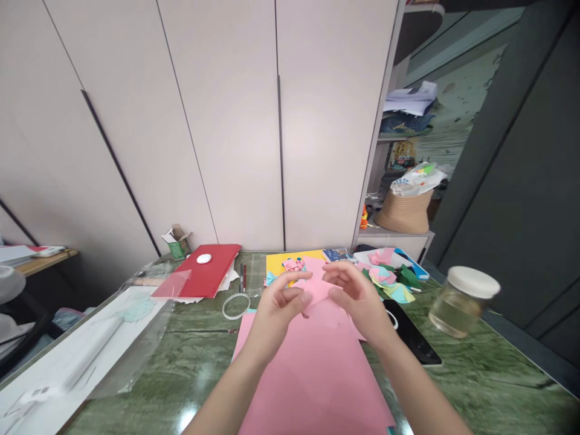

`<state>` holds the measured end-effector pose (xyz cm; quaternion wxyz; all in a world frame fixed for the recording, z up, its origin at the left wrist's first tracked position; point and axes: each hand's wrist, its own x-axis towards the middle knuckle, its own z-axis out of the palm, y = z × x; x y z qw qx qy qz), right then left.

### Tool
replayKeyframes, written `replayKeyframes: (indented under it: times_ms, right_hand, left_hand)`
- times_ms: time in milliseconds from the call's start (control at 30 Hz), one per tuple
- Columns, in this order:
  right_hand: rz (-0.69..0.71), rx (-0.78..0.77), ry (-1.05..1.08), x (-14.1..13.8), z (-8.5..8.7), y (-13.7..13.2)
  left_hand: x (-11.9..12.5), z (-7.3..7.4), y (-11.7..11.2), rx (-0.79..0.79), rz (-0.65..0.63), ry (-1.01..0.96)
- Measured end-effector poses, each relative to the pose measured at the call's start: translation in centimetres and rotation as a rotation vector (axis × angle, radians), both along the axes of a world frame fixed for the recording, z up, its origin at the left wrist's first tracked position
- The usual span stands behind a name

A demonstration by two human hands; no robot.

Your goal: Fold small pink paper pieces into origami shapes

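Between my two hands, a small piece of pink paper (317, 284) is held up over the table. My left hand (284, 300) pinches its left lower edge between thumb and fingers. On the other side, my right hand (351, 296) grips the right lower edge, thumb in front and fingers curled behind. Beneath them lie large pink sheets (312, 374) with bluish paper showing at the edges. Just behind the held piece sits a yellow sheet (278, 263) bearing small pink and blue folded paper pieces.
Right of the hands are colourful paper shapes (389, 278), a black tablet (414, 338) and a lidded glass jar (462, 302). To the left lie a tape roll (236, 306), a red folder (211, 272) with a white mouse-like object (203, 258), and a white sheet (90, 356) under clear plastic.
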<state>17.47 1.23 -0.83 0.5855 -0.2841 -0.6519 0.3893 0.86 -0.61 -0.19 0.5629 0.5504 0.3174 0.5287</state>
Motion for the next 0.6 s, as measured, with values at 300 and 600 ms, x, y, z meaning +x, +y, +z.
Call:
replayKeyframes:
  times_ms: [300, 600]
  right_hand:
    - [-0.035, 0.270, -0.255, 2.2, 1.2, -0.4]
    - [-0.023, 0.286, -0.500, 2.8, 1.8, -1.0]
  left_hand:
    - [-0.6, 0.6, -0.5, 0.037, 0.095, 0.152]
    - [-0.5, 1.1, -0.8, 0.090, 0.095, 0.247]
